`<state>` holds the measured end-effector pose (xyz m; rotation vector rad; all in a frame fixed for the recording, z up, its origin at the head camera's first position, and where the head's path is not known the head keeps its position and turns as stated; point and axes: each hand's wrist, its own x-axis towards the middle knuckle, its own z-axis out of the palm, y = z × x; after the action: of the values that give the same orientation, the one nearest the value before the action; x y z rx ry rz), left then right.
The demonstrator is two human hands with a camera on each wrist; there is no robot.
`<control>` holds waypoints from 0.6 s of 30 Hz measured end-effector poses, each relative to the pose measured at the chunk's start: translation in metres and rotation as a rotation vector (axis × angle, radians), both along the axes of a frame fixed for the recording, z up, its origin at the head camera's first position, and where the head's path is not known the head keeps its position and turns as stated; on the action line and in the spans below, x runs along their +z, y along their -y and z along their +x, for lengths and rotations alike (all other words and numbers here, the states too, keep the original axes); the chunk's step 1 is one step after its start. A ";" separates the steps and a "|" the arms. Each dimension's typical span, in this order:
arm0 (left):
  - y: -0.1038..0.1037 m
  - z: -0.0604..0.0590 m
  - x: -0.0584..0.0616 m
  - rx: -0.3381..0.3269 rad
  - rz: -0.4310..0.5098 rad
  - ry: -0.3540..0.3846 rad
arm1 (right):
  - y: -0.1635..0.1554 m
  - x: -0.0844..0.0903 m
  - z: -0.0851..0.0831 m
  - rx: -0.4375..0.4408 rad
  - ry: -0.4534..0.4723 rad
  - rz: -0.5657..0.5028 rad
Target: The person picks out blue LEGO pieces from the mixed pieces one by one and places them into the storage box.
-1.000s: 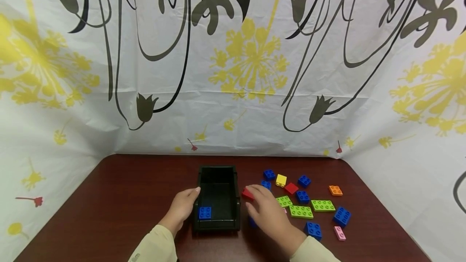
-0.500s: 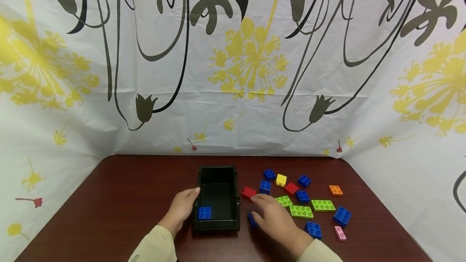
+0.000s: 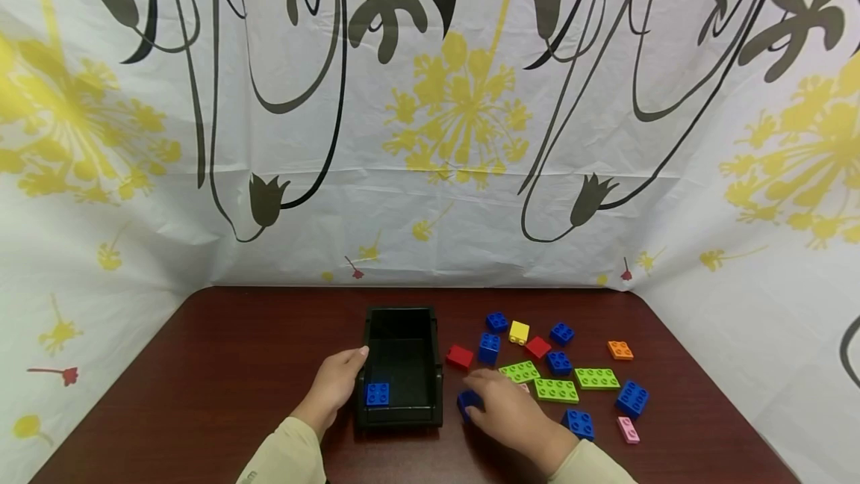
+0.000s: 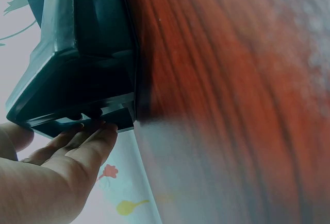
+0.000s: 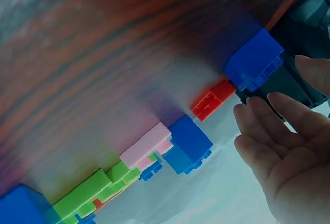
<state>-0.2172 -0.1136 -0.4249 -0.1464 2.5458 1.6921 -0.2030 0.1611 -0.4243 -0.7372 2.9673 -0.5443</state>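
Note:
A black bin (image 3: 403,316) stands on the dark wood table (image 3: 235,364), with one blue brick (image 3: 378,393) inside near its front wall. My left hand (image 3: 334,385) holds the bin's left wall, thumb on the rim; the left wrist view has the bin's edge (image 4: 77,105) between thumb and fingers (image 4: 93,139). My right hand (image 3: 508,409) lies just right of the bin. Its fingertips (image 5: 255,108) are at a second blue brick (image 3: 466,399) (image 5: 255,59), and the thumb stands a little off it. The fingers look fairly straight.
Loose bricks lie right of the bin: a red one (image 3: 460,356), several blue ones such as (image 3: 489,347), a yellow one (image 3: 518,332), three green plates such as (image 3: 556,391), an orange one (image 3: 619,350) and a pink one (image 3: 628,429). A patterned cloth (image 3: 430,133) walls in the table.
My right hand has drawn back toward me, from the red brick down to the blue brick beside the bin. The red brick stays on the table. The left hand has not moved.

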 end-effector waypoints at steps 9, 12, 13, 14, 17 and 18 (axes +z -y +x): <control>0.001 0.000 0.000 -0.006 0.016 0.002 | 0.002 0.002 0.000 0.041 0.016 0.053; 0.001 0.000 -0.001 -0.008 0.019 0.001 | 0.002 0.002 0.000 0.056 0.019 0.078; 0.001 0.000 -0.001 -0.008 0.020 0.000 | 0.002 0.003 0.000 0.061 0.021 0.085; 0.001 0.000 -0.001 -0.008 0.019 -0.001 | 0.001 0.003 0.000 0.067 0.021 0.092; 0.001 0.000 -0.001 -0.008 0.016 -0.003 | 0.001 0.003 0.000 0.084 0.022 0.109; 0.001 0.000 -0.001 -0.008 0.014 -0.004 | 0.001 0.002 0.000 0.087 0.023 0.111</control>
<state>-0.2176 -0.1143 -0.4263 -0.1318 2.5326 1.7087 -0.2034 0.1604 -0.4219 -0.8389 2.8997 -0.3766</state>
